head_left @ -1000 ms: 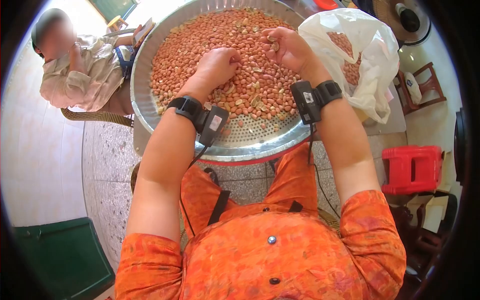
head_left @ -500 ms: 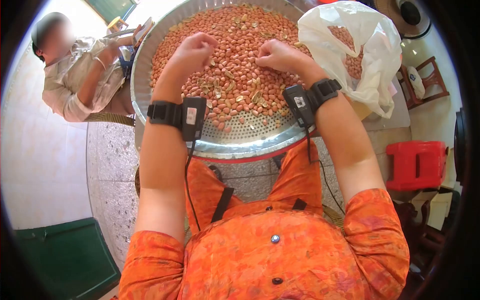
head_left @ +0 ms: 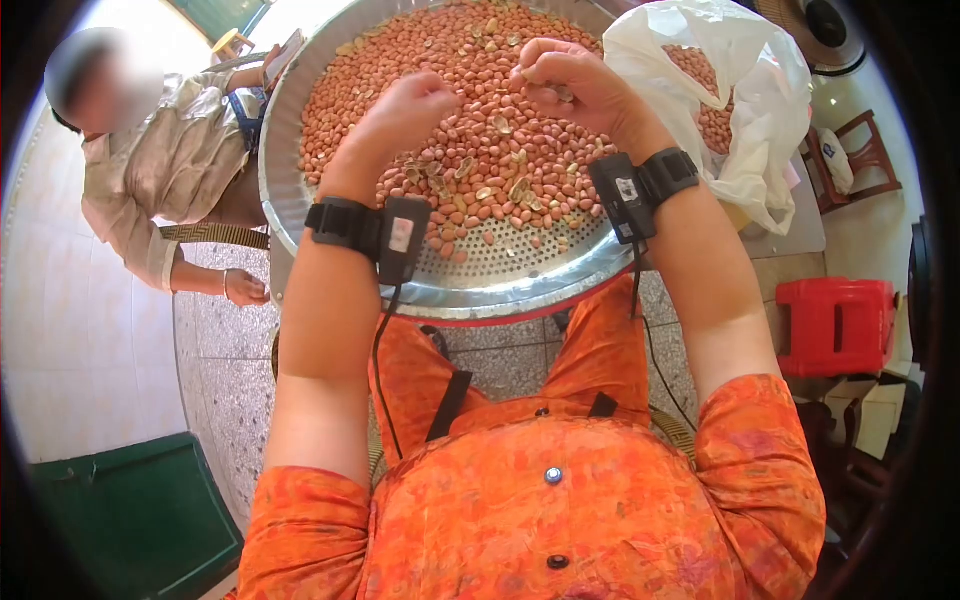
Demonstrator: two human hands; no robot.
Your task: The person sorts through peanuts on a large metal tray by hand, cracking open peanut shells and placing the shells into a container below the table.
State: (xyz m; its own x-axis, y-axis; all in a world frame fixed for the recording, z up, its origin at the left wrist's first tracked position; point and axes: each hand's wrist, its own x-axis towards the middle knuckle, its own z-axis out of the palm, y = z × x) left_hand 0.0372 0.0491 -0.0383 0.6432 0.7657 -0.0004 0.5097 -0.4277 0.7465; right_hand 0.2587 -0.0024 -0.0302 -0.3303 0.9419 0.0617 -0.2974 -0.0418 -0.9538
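A round metal tray (head_left: 490, 295) with a perforated bottom holds a broad layer of reddish peanuts (head_left: 480, 120). Over its left part is my left hand (head_left: 408, 112), fingers curled and a little blurred; whatever they pinch is hidden. My right hand (head_left: 578, 85) is above the right part of the peanuts, its fingers curled around pale shell pieces. Several empty shells (head_left: 463, 168) lie among the peanuts between and below the hands. Right of the tray stands an open white plastic bag (head_left: 765, 80) with more peanuts inside.
On the left a person (head_left: 165, 150) sits in a wicker chair, one hand hanging beside the tray's edge. A red plastic stool (head_left: 835, 325) and a wooden chair (head_left: 865, 165) are at the right. A fan (head_left: 825, 25) stands at the upper right.
My left hand has moved slightly right. My right hand has lifted and turned, and pale shell pieces now show in its fingers. The other person's arm has dropped beside the chair.
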